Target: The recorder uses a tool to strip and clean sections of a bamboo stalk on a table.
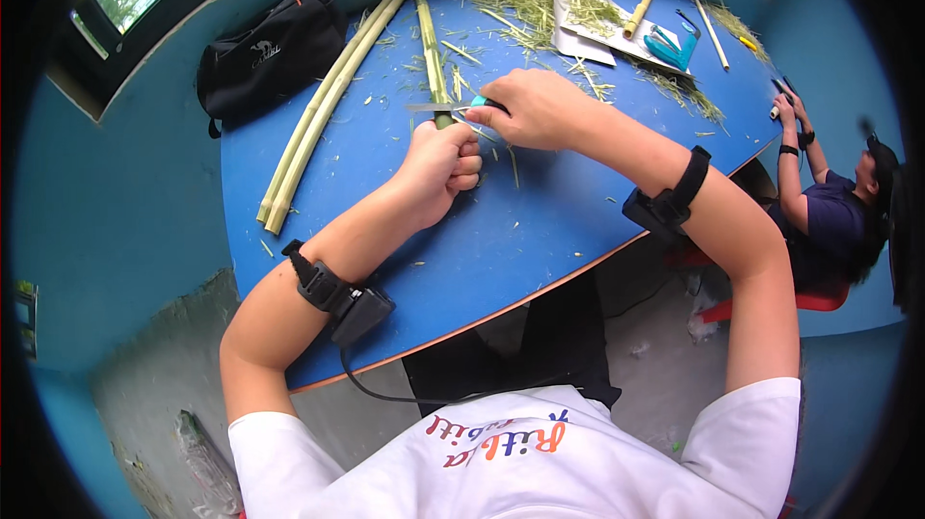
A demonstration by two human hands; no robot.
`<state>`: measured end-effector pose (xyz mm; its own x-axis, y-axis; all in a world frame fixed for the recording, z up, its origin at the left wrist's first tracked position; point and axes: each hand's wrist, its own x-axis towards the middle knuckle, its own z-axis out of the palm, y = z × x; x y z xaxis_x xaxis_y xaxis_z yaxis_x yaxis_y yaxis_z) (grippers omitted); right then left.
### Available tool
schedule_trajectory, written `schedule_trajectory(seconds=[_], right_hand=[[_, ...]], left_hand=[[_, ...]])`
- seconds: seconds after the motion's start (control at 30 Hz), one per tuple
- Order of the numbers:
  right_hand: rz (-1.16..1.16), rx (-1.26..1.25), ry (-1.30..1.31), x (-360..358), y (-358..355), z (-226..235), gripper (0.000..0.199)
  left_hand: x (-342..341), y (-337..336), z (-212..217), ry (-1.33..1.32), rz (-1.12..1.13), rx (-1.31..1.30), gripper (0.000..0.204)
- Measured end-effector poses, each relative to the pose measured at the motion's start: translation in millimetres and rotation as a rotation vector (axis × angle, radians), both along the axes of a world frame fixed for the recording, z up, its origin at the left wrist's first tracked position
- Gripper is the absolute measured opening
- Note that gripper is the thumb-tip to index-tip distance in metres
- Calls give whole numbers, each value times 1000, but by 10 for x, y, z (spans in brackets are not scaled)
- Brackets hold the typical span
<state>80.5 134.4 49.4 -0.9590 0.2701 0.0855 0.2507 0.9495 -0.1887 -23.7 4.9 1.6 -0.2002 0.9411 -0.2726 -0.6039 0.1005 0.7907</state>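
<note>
The left hand [438,164] is clenched around the near end of a green stalk [431,54] that lies on the blue table [540,220] and runs away from the person toward the far edge. The right hand [538,109] grips a knife [453,107] by its teal handle, with the blade pointing left and laid flat across the stalk just beyond the left fist, touching it. Both forearms wear black straps, the left one carrying a small black box with a cable. To the left of the held stalk, well apart from it, two longer pale stalks [318,114] lie side by side, slanting from the far middle of the table toward its left edge. A black bag [270,52] sits on the sill beyond the table's left corner, under a window. Green shavings [525,8] are strewn over the far part of the table, thickest near some sheets of paper [583,27]. On the paper lies a short cut piece [640,10] and beside it a pair of teal scissors [674,45]. Thin slivers and specks lie scattered around the hands. At the right edge another person [838,211] in a dark shirt sits on a red chair, with a hand at the table's rim; what that hand holds is too small to tell
</note>
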Motion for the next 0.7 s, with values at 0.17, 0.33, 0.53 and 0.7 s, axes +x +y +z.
schedule_trajectory(seconds=[0.17,0.33,0.53,0.7], right_hand=[[-45,78,92,-213,355,-99,45],[-61,26,144,-494,530,-199,50],[-276,-1155,-288,-547,707,-5,49],[-130,-1324,-151,-289,719,64,48]], left_hand=[[197,-31,111,185,-13,-93,15],[98,-33,36,119,5,-67,17],[101,-68,70,128,48,-57,16],[165,-63,97,115,58,-16,16]])
